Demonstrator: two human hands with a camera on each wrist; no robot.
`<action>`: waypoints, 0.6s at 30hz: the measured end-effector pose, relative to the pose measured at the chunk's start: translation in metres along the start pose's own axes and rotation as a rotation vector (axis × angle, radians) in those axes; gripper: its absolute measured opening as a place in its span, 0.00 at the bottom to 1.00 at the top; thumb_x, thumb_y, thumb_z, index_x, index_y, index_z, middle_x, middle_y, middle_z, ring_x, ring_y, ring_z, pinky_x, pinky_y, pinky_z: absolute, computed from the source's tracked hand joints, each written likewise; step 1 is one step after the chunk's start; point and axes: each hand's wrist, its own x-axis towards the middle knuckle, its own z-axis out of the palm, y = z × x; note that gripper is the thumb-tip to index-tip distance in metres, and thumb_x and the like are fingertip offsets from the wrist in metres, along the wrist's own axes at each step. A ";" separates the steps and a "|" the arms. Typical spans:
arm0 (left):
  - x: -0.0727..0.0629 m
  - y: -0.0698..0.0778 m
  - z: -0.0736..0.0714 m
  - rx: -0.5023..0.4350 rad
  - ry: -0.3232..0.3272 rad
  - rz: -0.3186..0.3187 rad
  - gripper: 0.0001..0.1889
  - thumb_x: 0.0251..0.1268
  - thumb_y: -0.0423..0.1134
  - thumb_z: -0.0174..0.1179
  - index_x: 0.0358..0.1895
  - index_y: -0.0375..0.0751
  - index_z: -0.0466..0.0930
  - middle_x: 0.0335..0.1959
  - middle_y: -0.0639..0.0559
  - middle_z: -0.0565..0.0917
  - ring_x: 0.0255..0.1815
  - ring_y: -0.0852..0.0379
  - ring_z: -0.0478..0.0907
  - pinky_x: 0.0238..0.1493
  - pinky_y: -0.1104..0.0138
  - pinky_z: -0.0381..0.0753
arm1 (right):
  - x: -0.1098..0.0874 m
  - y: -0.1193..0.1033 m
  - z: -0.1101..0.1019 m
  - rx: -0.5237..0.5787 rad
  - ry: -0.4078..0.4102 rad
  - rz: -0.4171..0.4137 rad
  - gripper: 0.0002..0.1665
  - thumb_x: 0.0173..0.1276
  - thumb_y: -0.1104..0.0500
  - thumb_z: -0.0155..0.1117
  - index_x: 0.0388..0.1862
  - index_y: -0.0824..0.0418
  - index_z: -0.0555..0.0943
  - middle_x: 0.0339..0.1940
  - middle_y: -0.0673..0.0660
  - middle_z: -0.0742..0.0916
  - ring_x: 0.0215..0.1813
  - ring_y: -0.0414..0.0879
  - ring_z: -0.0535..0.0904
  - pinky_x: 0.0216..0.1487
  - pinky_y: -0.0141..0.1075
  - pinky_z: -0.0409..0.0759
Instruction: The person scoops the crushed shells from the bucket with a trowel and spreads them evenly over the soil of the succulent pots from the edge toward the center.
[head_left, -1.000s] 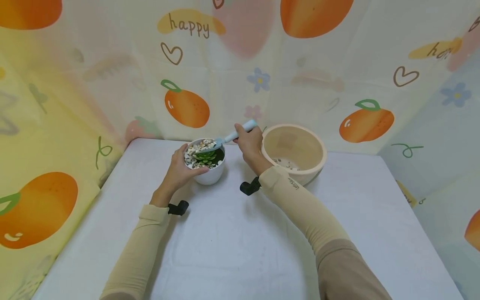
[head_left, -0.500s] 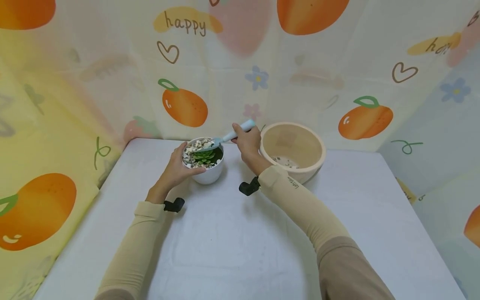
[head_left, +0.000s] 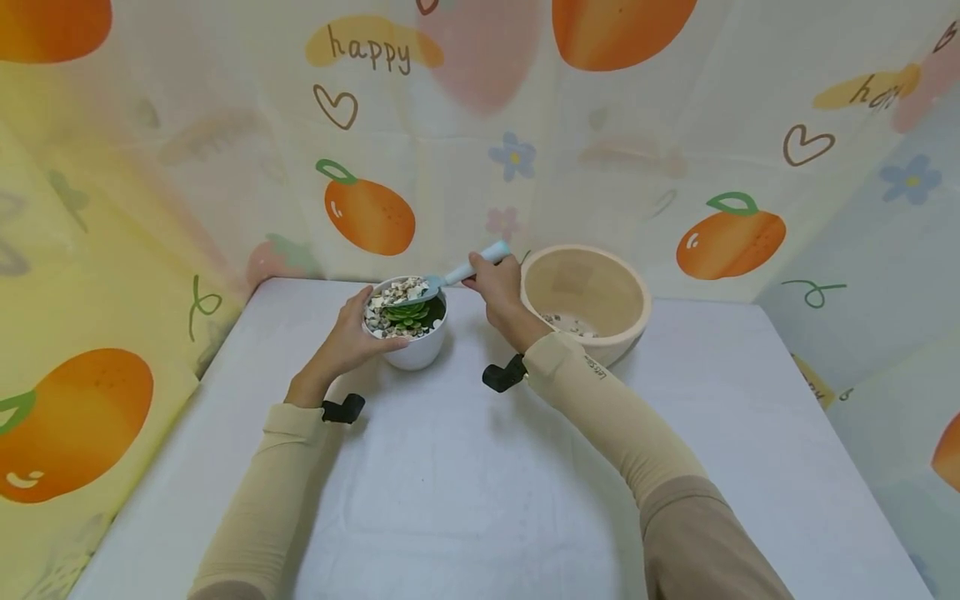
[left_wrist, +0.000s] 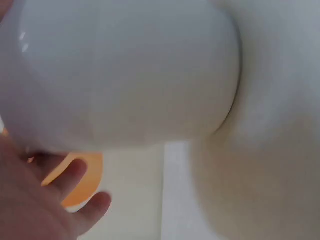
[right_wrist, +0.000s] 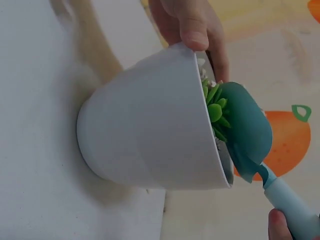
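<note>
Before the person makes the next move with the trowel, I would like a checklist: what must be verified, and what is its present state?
1. White pot steadied: left hand grips it; ok.
2. Light-blue trowel secured: right hand grips it; ok.
3. Blade over the pot: ok.
4. Blade clear of the succulent: they overlap in view; cannot tell.
5. Dark soil covered with pebbles: bare patch shows; not ok.
6. Spare pebbles in the beige planter: some at bottom; ok.

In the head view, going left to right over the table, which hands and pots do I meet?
Left hand → white pot → right hand → beige pot
</note>
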 end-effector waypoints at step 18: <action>-0.002 -0.012 0.007 -0.111 0.057 0.021 0.61 0.47 0.51 0.76 0.79 0.44 0.42 0.77 0.35 0.51 0.77 0.38 0.50 0.73 0.38 0.52 | 0.000 0.011 0.003 -0.059 0.030 -0.094 0.20 0.73 0.57 0.59 0.57 0.69 0.70 0.50 0.64 0.81 0.48 0.52 0.84 0.49 0.32 0.84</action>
